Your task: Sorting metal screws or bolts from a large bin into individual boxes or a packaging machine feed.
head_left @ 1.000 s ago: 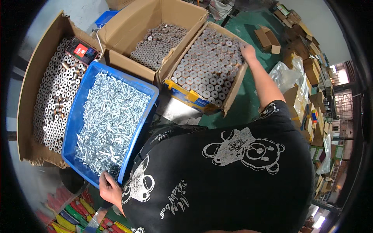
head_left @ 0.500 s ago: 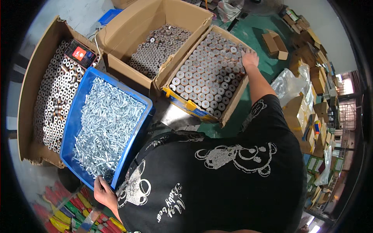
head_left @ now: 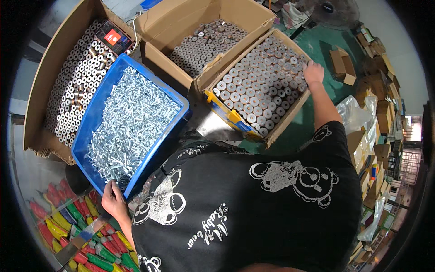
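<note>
My left hand (head_left: 114, 199) grips the near corner of a blue plastic bin (head_left: 179, 102), its thumb on the rim and some fingers hidden. Small shiny metal pins (head_left: 131, 124) heap inside this tilted bin. Over on the right, my right hand (head_left: 313, 73) is bent over the far right edge of a cardboard box (head_left: 290, 111), with the fingertips partly out of sight. Packed upright in rows in that box are round metal cylinders (head_left: 256, 86) with a hole in each end.
A larger cardboard box (head_left: 158, 25) with similar parts stands behind. At left, another cardboard box (head_left: 43, 99) holds white-ended cylinders and a phone (head_left: 113, 37). Coloured bundles (head_left: 86, 217) lie below left. A fan (head_left: 333, 11) and an open carton (head_left: 343, 65) are at far right.
The whole view has shifted, so the boxes and the bin appear further right and mostly higher. Both hands keep their places on the bin and the box.
</note>
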Demonstrator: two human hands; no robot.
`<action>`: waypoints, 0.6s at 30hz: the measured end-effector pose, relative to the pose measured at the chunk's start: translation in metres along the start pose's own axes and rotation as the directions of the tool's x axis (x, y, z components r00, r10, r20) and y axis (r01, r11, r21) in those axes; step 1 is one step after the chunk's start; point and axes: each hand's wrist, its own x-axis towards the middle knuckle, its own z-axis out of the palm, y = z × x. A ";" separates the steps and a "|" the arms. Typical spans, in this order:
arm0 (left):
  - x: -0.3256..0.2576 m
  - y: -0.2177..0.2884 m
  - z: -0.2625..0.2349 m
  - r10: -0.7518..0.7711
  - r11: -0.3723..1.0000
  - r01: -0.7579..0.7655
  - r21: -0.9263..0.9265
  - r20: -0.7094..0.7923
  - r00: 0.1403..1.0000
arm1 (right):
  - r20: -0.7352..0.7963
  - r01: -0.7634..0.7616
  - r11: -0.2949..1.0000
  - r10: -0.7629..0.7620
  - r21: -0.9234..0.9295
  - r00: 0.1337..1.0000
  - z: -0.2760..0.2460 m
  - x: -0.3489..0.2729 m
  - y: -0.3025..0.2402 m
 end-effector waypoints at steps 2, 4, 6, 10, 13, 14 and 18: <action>0.003 -0.002 0.001 -0.020 1.000 0.020 0.021 0.026 0.999 | 0.014 0.000 0.999 0.000 -0.038 1.000 -0.002 -0.004 0.001; 0.005 -0.005 0.003 0.002 1.000 -0.001 -0.022 0.021 1.000 | -0.064 -0.039 0.998 0.035 -0.057 0.997 0.002 -0.008 0.006; 0.005 -0.006 0.004 0.048 0.999 -0.048 -0.024 -0.012 0.999 | -0.095 -0.061 0.998 0.058 -0.030 0.994 0.016 -0.002 0.005; -0.001 -0.007 0.002 0.095 0.994 -0.093 0.051 -0.052 0.994 | 0.031 -0.034 0.999 0.034 0.024 0.999 0.003 -0.001 -0.006; 0.003 -0.014 0.003 0.088 0.996 -0.088 -0.017 -0.023 0.996 | -0.005 -0.016 0.998 0.017 0.058 1.000 0.004 -0.007 0.002; 0.003 -0.016 0.002 0.080 0.997 -0.080 -0.008 -0.005 0.997 | -0.007 -0.021 0.998 0.021 0.053 1.000 0.008 -0.005 0.006; 0.004 -0.019 0.004 0.042 0.999 -0.042 -0.002 0.024 0.999 | -0.065 -0.010 0.980 0.023 0.200 0.998 0.015 -0.004 0.002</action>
